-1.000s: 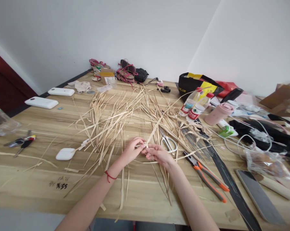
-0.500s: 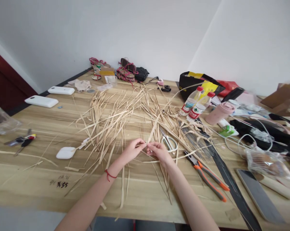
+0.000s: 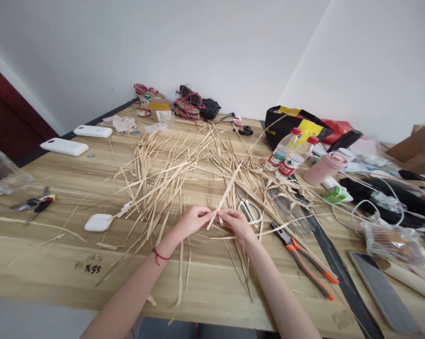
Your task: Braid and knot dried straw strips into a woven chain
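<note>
My left hand [image 3: 195, 220] and my right hand [image 3: 235, 223] meet fingertip to fingertip near the middle of the table. Between them they pinch a pale straw strip [image 3: 229, 187], whose long end slants up and to the right. A short end pokes out below the fingers; the exact crossing at the fingertips is too small to make out. Loose straw strips [image 3: 170, 165] lie spread beyond and beneath both hands. White-handled scissors [image 3: 249, 212] rest just right of my right hand. Pliers with orange and grey handles [image 3: 306, 261] lie further right.
Two water bottles [image 3: 284, 150], a pink tumbler [image 3: 325, 168] and a black-and-yellow bag [image 3: 286, 123] stand at the right. A phone [image 3: 383, 292] lies near the front right. At the left are a white earphone case [image 3: 98, 222], keys [image 3: 36, 205] and two white devices [image 3: 64, 147].
The strip's long end has swung further up and right, and its short end now shows below my fingers. Both hands stay pinched together. The whole view has shifted slightly.
</note>
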Action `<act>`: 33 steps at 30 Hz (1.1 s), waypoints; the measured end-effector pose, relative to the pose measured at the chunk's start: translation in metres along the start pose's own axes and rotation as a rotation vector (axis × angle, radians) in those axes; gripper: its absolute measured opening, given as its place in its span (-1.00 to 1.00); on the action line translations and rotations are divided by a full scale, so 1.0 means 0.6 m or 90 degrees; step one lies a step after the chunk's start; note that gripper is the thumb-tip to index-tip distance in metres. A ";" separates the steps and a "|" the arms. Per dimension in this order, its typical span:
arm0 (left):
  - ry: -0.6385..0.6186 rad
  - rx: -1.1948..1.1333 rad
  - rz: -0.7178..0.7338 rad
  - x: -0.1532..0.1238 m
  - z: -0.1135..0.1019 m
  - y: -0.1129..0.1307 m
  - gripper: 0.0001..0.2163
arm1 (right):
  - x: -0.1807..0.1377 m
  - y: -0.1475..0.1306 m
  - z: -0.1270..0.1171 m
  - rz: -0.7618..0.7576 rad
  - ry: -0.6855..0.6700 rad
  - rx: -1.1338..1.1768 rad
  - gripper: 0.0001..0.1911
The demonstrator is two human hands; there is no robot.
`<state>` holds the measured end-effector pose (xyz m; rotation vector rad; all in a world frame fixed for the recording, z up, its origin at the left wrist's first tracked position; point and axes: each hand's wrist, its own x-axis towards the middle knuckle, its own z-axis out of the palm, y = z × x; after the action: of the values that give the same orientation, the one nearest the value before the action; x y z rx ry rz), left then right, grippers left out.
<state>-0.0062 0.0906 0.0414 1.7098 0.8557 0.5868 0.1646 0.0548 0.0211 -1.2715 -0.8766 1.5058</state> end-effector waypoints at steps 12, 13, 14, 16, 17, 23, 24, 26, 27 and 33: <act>0.000 0.021 -0.002 0.000 -0.001 -0.001 -0.59 | 0.001 0.005 0.001 0.005 0.014 0.005 -0.74; 0.008 0.006 -0.005 0.001 -0.002 -0.001 -0.61 | 0.002 0.007 0.001 0.000 0.015 0.000 -0.74; 0.027 -0.019 -0.010 0.003 -0.002 -0.003 -0.64 | 0.002 0.008 0.000 -0.004 0.016 -0.003 -0.74; 0.079 -0.094 -0.025 0.006 -0.001 -0.008 -0.71 | 0.002 0.008 0.001 -0.011 0.018 -0.013 -0.74; 0.098 -0.138 -0.028 0.007 0.000 -0.010 -0.71 | 0.001 0.007 0.003 -0.012 0.018 -0.020 -0.74; 0.124 -0.160 0.010 0.015 0.010 -0.021 -0.74 | -0.009 -0.002 0.015 -0.022 0.022 -0.081 -0.69; 0.126 -0.145 0.001 0.016 0.011 -0.024 -0.77 | -0.009 -0.002 0.018 -0.027 0.020 -0.089 -0.67; 0.121 -0.142 -0.023 0.019 0.013 -0.029 -0.79 | -0.009 0.001 0.022 -0.033 0.017 -0.102 -0.64; 0.117 -0.154 -0.032 0.020 0.014 -0.032 -0.78 | -0.008 0.003 0.024 -0.032 0.015 -0.104 -0.63; 0.147 -0.230 -0.081 0.021 0.014 -0.040 -0.75 | -0.008 0.009 0.029 -0.020 -0.020 -0.095 -0.61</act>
<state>0.0018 0.0993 0.0158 1.2677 0.9486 0.8098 0.1464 0.0496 0.0212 -1.3381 -1.0401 1.4608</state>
